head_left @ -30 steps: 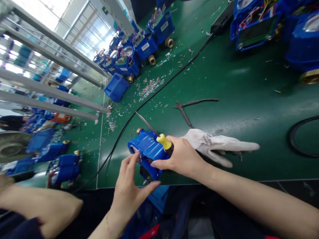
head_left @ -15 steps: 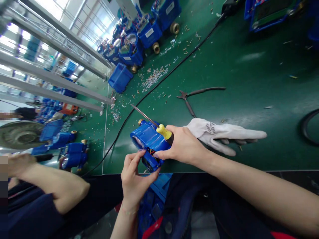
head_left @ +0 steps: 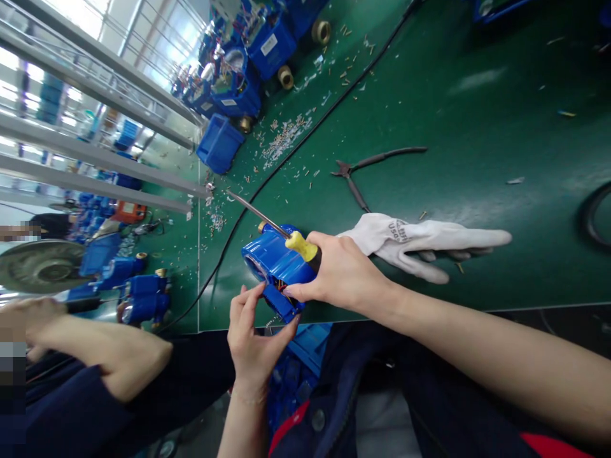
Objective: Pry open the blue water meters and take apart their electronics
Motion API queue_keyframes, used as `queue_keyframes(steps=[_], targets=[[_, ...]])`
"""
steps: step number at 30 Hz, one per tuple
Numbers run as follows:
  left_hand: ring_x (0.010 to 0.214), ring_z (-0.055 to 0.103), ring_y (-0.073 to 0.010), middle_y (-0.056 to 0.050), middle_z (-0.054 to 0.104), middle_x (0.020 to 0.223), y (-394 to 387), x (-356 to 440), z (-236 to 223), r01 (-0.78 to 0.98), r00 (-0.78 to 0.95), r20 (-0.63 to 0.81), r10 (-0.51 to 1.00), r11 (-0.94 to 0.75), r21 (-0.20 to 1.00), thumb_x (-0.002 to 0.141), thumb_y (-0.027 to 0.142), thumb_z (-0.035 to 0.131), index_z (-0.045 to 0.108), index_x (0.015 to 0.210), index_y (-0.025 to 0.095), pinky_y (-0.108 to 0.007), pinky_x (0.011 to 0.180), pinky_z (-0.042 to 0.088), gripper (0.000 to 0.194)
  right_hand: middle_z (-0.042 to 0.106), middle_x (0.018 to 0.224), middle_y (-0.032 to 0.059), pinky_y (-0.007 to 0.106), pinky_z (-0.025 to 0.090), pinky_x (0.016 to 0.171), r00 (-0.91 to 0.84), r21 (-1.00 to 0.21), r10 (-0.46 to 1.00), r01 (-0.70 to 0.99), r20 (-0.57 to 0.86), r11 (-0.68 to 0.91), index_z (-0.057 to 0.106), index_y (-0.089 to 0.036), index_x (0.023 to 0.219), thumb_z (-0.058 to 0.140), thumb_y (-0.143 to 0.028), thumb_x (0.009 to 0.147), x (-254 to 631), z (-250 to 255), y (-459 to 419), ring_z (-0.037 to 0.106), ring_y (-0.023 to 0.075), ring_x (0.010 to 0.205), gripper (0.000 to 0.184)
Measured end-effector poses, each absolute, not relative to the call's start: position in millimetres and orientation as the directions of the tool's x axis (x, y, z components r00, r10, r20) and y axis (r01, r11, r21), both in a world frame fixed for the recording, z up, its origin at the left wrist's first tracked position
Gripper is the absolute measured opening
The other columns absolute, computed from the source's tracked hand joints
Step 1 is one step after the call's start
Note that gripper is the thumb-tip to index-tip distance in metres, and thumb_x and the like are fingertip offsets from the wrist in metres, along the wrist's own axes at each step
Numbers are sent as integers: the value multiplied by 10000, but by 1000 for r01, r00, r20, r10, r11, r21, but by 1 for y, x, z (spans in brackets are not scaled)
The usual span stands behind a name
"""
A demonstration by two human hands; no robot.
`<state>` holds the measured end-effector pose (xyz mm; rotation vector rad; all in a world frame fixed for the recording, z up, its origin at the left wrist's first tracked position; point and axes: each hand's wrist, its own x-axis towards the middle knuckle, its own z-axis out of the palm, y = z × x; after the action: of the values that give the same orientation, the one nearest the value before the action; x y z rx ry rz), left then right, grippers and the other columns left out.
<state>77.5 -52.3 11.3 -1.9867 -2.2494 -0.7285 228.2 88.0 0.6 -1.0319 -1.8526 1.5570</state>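
Observation:
A blue meter housing (head_left: 273, 261) lies at the near edge of the green table (head_left: 477, 127). My right hand (head_left: 344, 275) is closed round a screwdriver (head_left: 286, 236) with a yellow and black handle, its shaft pointing up-left, and the same hand's fingers press on the housing. My left hand (head_left: 251, 340) is below the housing, thumb and fingers pinching at small parts on its underside; I cannot make out what they hold.
A white glove (head_left: 424, 245) lies right of my right hand, and pliers (head_left: 367, 172) beyond it. A black cable (head_left: 310, 137) crosses the table among scattered metal bits. More blue meters (head_left: 248, 70) and a blue bin (head_left: 219, 143) stand far left. Another person's arm (head_left: 95, 346) is at left.
My left hand moved in from an open spread to pinch at the housing's underside. The view shifted, so the housing and right hand sit slightly higher in the picture.

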Motion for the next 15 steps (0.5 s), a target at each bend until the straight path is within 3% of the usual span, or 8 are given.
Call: queue_keyframes(steps=[2,4,7,11,15], targets=[[937,584,-230,-89,581,992,-52,84,17,983,-148,338,929,102,149,669,320,764,539,1160,137,-512,977,433,570,565,622,-44,198,297,477,-590,-971,801,234,-103,47,590,-168,806,802,-339,541,229,1,88,497,109,542,380],[915,598,-242,-97,598,978,-53,87,20,980,-191,307,933,163,114,677,356,753,548,1128,128,-490,919,477,545,565,626,-43,197,297,477,-595,-969,796,242,-112,45,592,-169,810,793,-335,552,229,2,89,502,110,550,367],[897,594,-218,-65,578,956,-54,82,18,932,-290,218,932,224,284,663,353,763,557,1132,162,-394,825,529,547,559,619,-46,199,292,474,-600,-968,794,244,-99,63,591,-171,806,796,-337,546,229,2,89,500,111,546,371],[869,566,-165,-12,511,917,-53,69,11,800,-314,173,933,162,578,591,264,816,590,1118,216,-306,782,541,576,559,618,-48,201,290,475,-591,-969,803,233,-71,86,590,-175,805,806,-339,529,228,2,88,500,112,546,387],[852,566,-139,5,505,909,-54,63,5,748,-325,209,923,116,653,556,191,832,609,1112,239,-286,794,546,601,580,645,-37,205,302,482,-607,-973,789,224,-100,49,593,-169,836,810,-329,527,227,2,86,521,124,571,410]])
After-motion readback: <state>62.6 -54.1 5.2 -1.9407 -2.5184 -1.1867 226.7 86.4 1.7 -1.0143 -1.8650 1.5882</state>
